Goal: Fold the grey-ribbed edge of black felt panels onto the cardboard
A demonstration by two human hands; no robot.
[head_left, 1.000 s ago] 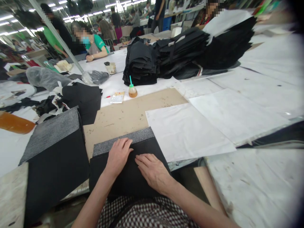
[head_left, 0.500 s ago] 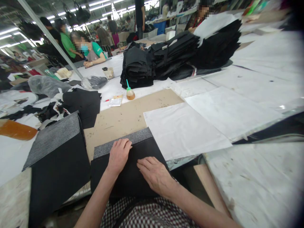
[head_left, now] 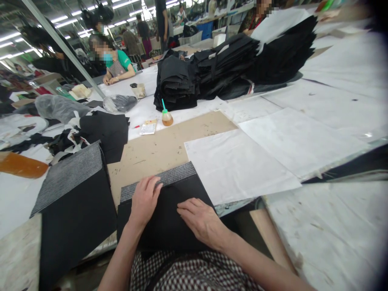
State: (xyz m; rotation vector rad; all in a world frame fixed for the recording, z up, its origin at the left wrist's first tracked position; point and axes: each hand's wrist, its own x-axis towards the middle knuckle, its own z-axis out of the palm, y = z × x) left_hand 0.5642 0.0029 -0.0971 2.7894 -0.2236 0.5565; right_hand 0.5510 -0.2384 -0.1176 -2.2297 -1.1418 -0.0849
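Note:
In front of me lies a black sheet of material (head_left: pixel 169 226) with a grey ribbed strip (head_left: pixel 177 174) along its far edge. My left hand (head_left: pixel 146 198) rests where strip and black sheet meet, its fingers bent a little and the thumb apart. Flat on the black part is my right hand (head_left: pixel 201 220), fingers stretched out toward the left. Neither hand is closed around anything. To the left is a second black piece (head_left: pixel 79 218), with a wider grey ribbed band (head_left: pixel 72 173) at its far end.
Tan board (head_left: pixel 157 145) lies beneath the work, with white sheets (head_left: pixel 239 165) to its right. Beyond stand a small bottle with a green spout (head_left: pixel 167 118) and stacked black pieces (head_left: pixel 212 68). An orange-brown object (head_left: pixel 22 165) lies left. A person (head_left: pixel 117 66) sits across the table.
My left hand has slid slightly left along the ribbed strip. My right hand stays nearly in place on the black sheet. The view has shifted a little.

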